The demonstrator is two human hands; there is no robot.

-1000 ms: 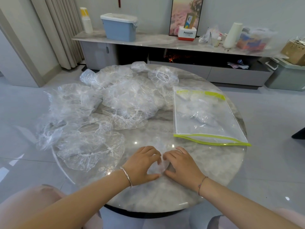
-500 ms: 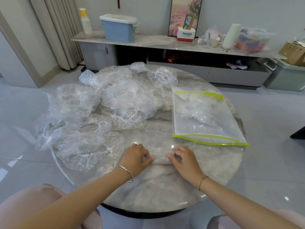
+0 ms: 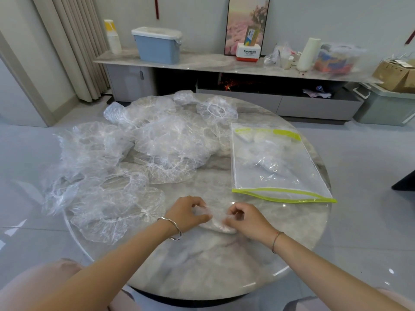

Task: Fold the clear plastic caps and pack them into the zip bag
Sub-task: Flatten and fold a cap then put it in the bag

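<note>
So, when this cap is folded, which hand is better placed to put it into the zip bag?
Probably the right hand: it pinches the cap, and the zip bag lies on its side of the table. The left hand would have to cross over.

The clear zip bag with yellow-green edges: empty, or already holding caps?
Not empty: crumpled clear plastic caps show through the clear zip bag with yellow-green edges.

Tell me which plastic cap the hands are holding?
The small bunched cap, pinched between the left hand and right hand. The other caps lie spread out, untouched, farther away.
</note>
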